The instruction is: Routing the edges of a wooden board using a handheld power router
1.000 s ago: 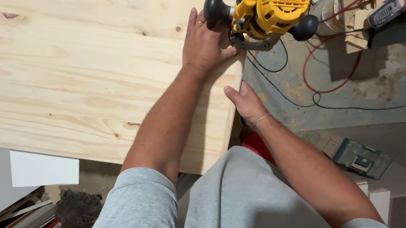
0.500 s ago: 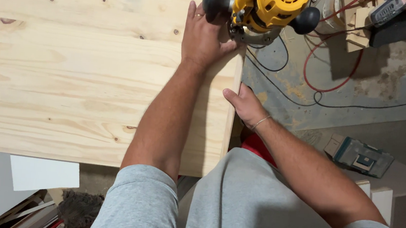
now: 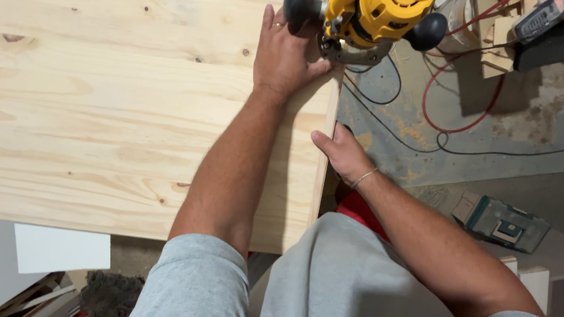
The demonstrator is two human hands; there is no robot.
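A wide pale pine board (image 3: 110, 96) filled the left of the view, its left end cut off by the frame. Below it a white sheet (image 3: 60, 249) and a dark fuzzy clump lay on the floor, too dim to identify. The left hand (image 3: 286, 53) lay flat and open on the board's far right corner, fingers spread, thumb reaching toward the base of a yellow router (image 3: 369, 16). The router sat at the board's right edge; its top was cut off by the frame, and the hand hid part of its base. The right hand (image 3: 342, 153) pressed against the board's right side edge, thumb along the wood; its fingers curled under and out of sight, so whether it gripped could not be told. Right of the router, black and red cables (image 3: 449, 119) looped over the stained concrete floor. A grey-green box (image 3: 502, 222) rested on a ledge at lower right, and a dark tool sat half cut off at the top right corner. Compared with a second earlier, both hands and the router stayed almost where they were.
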